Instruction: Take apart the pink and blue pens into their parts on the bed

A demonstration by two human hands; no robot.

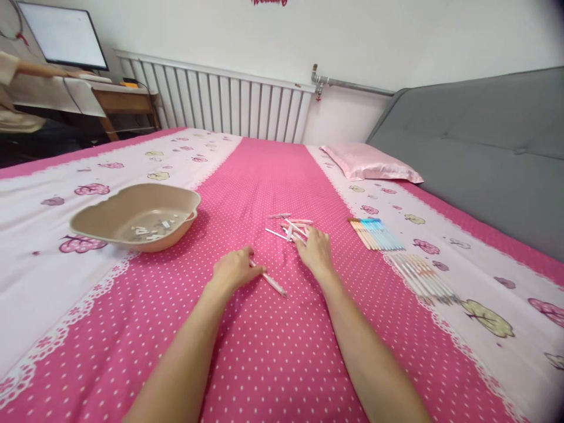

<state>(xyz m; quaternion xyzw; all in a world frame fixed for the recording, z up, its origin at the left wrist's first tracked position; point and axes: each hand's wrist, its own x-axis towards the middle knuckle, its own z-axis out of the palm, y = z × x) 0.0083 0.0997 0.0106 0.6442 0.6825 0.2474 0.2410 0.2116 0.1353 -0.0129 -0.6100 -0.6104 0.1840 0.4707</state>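
My left hand (233, 269) is closed around one end of a pale pink pen (274, 284), which slants down to the right just above or on the bedspread. My right hand (318, 249) reaches into a loose pile of pink and white pens (299, 223), thumb and fingers closing on a pen there; the fingers partly hide it. Right of the hands, a row of orange and blue pens (376, 234) lies side by side. Below that, a second row of pale pens (423, 277) lies neatly parallel.
A beige basin (185, 207) with small white pieces (152, 232) inside stands on the left of the pink bedspread (264, 352). A pink pillow (370, 161) lies by the grey headboard (476, 135). A radiator (220, 97) runs behind. Another person's arm (37, 69) rests at a desk.
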